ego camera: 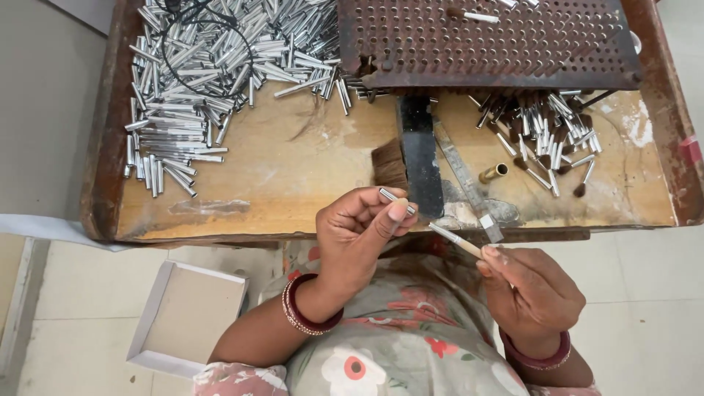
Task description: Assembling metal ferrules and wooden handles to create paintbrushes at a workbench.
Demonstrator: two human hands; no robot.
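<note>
My left hand (pixel 359 231) pinches a short silver metal tube (pixel 392 196) between thumb and forefinger, just above the table's front edge. My right hand (pixel 529 290) grips a thin wooden stick (pixel 456 240) whose pale tip points up and left toward the tube. The stick's tip and the tube are a short way apart. A tuft of brown bristles (pixel 390 165) lies on the table just behind my left hand, beside a black upright bar (pixel 419 150).
A big heap of silver tubes (pixel 213 66) covers the wooden table (pixel 293 176) at the back left. A rusty perforated metal plate (pixel 484 40) sits at the back right, finished small brushes (pixel 546 136) below it, a brass tube (pixel 493 173) nearby. An open white box (pixel 192 315) lies on the floor.
</note>
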